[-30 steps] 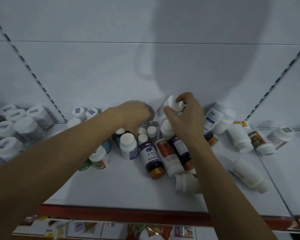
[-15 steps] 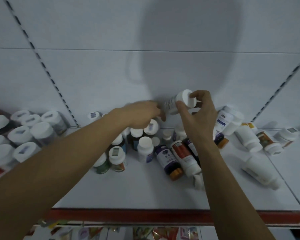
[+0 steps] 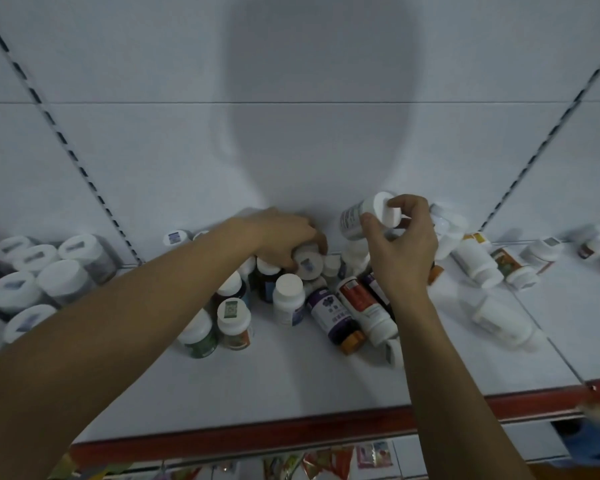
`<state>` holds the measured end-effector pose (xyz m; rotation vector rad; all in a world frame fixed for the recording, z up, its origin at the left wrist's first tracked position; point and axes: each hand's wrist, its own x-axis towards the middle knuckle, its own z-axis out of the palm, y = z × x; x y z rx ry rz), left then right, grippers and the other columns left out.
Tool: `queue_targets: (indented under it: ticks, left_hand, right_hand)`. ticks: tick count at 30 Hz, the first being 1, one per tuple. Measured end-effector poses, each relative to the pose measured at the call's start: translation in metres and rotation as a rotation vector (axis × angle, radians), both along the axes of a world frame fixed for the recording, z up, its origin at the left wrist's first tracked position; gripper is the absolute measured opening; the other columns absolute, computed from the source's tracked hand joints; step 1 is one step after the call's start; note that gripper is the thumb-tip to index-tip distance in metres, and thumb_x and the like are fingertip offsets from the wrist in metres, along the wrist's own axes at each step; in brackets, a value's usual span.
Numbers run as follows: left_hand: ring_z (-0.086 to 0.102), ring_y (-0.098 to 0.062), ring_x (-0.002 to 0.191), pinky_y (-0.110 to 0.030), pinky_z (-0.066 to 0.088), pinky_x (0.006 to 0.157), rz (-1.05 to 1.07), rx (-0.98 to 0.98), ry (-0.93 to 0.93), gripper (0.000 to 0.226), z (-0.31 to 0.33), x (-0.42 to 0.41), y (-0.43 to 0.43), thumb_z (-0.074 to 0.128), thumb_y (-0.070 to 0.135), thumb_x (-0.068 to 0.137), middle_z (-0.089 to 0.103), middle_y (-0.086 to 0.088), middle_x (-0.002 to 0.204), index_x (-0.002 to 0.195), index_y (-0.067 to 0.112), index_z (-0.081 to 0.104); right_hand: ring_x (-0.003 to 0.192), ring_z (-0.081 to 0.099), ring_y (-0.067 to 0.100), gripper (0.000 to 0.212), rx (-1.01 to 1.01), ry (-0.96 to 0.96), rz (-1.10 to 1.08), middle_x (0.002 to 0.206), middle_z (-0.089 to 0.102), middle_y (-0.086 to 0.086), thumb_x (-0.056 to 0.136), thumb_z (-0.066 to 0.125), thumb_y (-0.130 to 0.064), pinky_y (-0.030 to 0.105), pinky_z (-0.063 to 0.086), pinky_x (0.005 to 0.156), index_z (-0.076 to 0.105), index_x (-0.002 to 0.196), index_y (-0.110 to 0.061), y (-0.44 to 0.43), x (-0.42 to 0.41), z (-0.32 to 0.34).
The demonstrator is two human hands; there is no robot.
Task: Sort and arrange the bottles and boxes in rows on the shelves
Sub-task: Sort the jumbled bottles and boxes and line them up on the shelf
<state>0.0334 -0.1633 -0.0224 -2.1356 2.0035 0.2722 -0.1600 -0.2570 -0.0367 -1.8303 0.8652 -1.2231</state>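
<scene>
Bottles [image 3: 329,311] lie heaped at the middle of the shelf [image 3: 257,386], toward its back edge, some upright and many on their sides. In the head view, your right hand [image 3: 400,251] pinches a white bottle [image 3: 355,220] by its cap, thumb on one side and fingers curled over the other. The bottle hangs tilted, clear of the heap and close to the back wall [image 3: 291,150]. Your left hand [image 3: 281,237] is curled down over the cap of a jar [image 3: 307,265] standing at the back of the heap, and looks clamped on it.

By my reading you are mid-pick, pulling items out of the heap to sort. Tubs [image 3: 63,278] already stand in rows at the left end, and strays [image 3: 503,320] lie toward the right end. Next, choose a bare stretch of shelf, turn the white bottle upright and set it cap up. Lift the jar straight, because its neighbours crowd it and may topple.
</scene>
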Motion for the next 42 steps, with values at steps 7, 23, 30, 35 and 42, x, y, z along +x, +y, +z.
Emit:
queue_targets:
  ticks: [7,23,30,35,42]
  left_hand:
    - [0.056,-0.024,0.114,-0.043,0.049,0.088,0.031,-0.065,0.092,0.048,-0.005,0.002,0.006,0.056,0.018,0.099,0.051,-0.001,0.130,0.141,0.039,0.050]
    - [0.052,-0.015,0.111,-0.031,0.044,0.096,0.118,-0.228,0.262,0.050,0.002,-0.006,-0.005,0.071,0.037,0.087,0.053,0.000,0.124,0.134,0.027,0.058]
    - [0.056,-0.017,0.091,-0.041,0.051,0.082,0.313,-0.524,0.160,0.046,0.049,0.015,0.094,0.061,0.049,0.083,0.049,0.004,0.106,0.126,0.034,0.055]
    - [0.057,-0.020,0.094,-0.043,0.051,0.082,0.558,-0.759,0.065,0.054,0.077,0.023,0.211,0.051,0.056,0.079,0.057,0.003,0.107,0.127,0.032,0.052]
    - [0.058,-0.016,0.095,-0.046,0.053,0.081,0.781,-0.731,-0.027,0.051,0.059,0.027,0.330,0.056,0.053,0.086,0.056,0.008,0.113,0.133,0.032,0.056]
  right_hand:
    - [0.102,0.060,0.012,0.034,0.006,-0.005,-0.006,0.115,0.060,-0.011,0.085,0.076,-0.030,0.036,0.055,0.085,0.054,0.111,-0.027,0.007,0.002,0.001]
    - [0.100,0.062,0.013,0.032,-0.016,-0.014,-0.004,0.109,0.062,-0.015,0.084,0.074,-0.033,0.045,0.055,0.083,0.054,0.109,-0.028,-0.004,-0.007,0.004]
    - [0.100,0.060,0.016,0.039,-0.093,-0.002,0.063,0.113,0.060,-0.007,0.084,0.075,-0.031,0.047,0.055,0.081,0.053,0.115,-0.025,-0.001,0.031,0.019]
    - [0.094,0.061,0.013,0.037,-0.172,-0.039,0.296,0.111,0.061,-0.005,0.084,0.075,-0.030,0.039,0.055,0.077,0.052,0.113,-0.024,0.043,0.088,0.038]
    - [0.092,0.055,0.015,0.033,-0.290,0.195,0.779,0.110,0.057,-0.004,0.083,0.071,-0.025,0.030,0.043,0.074,0.050,0.109,-0.025,0.154,0.177,0.054]
